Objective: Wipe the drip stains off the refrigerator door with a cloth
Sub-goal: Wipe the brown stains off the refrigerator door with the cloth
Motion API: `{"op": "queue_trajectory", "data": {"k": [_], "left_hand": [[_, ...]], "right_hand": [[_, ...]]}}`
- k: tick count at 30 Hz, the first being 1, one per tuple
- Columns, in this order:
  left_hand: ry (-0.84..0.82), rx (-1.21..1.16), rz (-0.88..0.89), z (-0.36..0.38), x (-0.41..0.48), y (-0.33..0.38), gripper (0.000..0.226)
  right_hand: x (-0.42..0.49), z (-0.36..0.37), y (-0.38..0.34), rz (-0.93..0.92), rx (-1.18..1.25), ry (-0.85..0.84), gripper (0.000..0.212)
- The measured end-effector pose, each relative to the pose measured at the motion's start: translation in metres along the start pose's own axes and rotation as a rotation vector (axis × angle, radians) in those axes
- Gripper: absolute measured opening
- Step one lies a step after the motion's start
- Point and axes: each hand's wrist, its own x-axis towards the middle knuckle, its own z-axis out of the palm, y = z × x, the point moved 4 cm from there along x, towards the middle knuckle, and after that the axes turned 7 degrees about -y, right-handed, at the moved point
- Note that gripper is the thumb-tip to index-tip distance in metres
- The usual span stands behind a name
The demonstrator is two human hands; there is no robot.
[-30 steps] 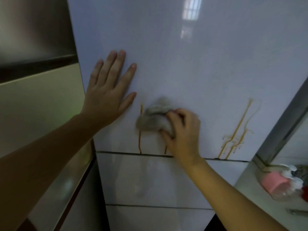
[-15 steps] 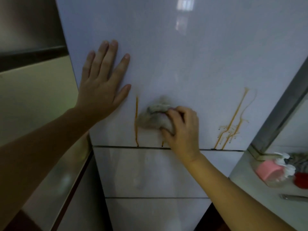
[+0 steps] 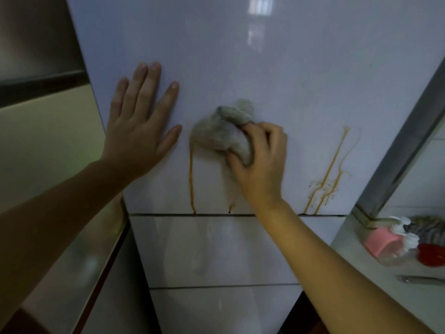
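Both on fridge door: L hand flat, fingers straight; R hand grips cloth; pink-lidded jar, contents unclear.

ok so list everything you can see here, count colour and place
refrigerator door: one, glossy pale white, centre
drip stains: three patches, orange, low on the door
cloth: one, grey, bunched against the door
drawer fronts: two, pale, below the door
counter: one, light, lower right
pink container: one, pink and white, on the counter
red item: one, red, right edge
metal utensil: one, silver, on the counter
left hand: one, flat on the door
right hand: one, grips the cloth
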Motion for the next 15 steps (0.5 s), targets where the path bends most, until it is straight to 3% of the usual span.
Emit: {"op": "queue_trajectory", "data": {"k": [4, 7, 11, 15], "left_hand": [[-0.009, -0.012, -0.003, 0.001, 0.000, -0.002, 0.067], [-0.012, -0.013, 0.001, 0.000, 0.000, -0.003, 0.067], [-0.015, 0.002, -0.001, 0.001, 0.000, -0.001, 0.067], [-0.029, -0.014, -0.011, 0.002, 0.000, -0.001, 0.068]], "right_hand": [[-0.072, 0.033, 0.003, -0.141, -0.078, -0.201, 0.051], [-0.112, 0.007, 0.042, -0.041, -0.092, -0.290, 0.046], [-0.071, -0.035, 0.054, 0.135, -0.033, -0.124, 0.045], [-0.024, -0.016, 0.016, 0.222, 0.152, 0.064, 0.044]]}}
